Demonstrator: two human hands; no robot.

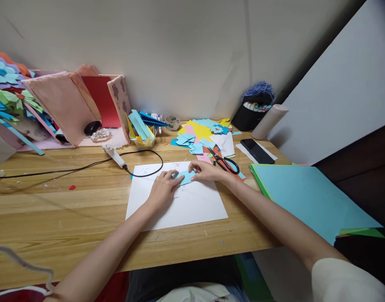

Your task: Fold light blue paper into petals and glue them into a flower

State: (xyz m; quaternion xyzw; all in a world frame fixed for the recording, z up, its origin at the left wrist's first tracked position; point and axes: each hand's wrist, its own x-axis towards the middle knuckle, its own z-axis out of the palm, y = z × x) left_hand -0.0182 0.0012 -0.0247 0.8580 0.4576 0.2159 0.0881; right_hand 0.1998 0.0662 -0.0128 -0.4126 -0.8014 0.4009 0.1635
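Observation:
A small piece of light-blue paper (pixel 187 178) lies over a large white sheet (pixel 192 209) on the wooden table. With its fingertips, my left hand (pixel 161 191) holds the piece down at its left side. At the other end, my right hand (pixel 205 171) is closed in a pinch on the paper's upper right edge. Whether the piece is folded I cannot tell. Small coloured specks dot the white sheet around my fingers. Scissors with black handles (pixel 227 165) lie just beyond my right hand, beside cut blue, yellow and pink paper scraps (pixel 195 149).
A white glue gun (pixel 114 156) with a black cable lies left of the sheet. Behind it stand a pink box (pixel 56 105) and a small cup of folded paper (pixel 145 143). Rightward are a phone (pixel 257 151), a black pen holder (pixel 247 117) and stacked coloured sheets (pixel 312 193).

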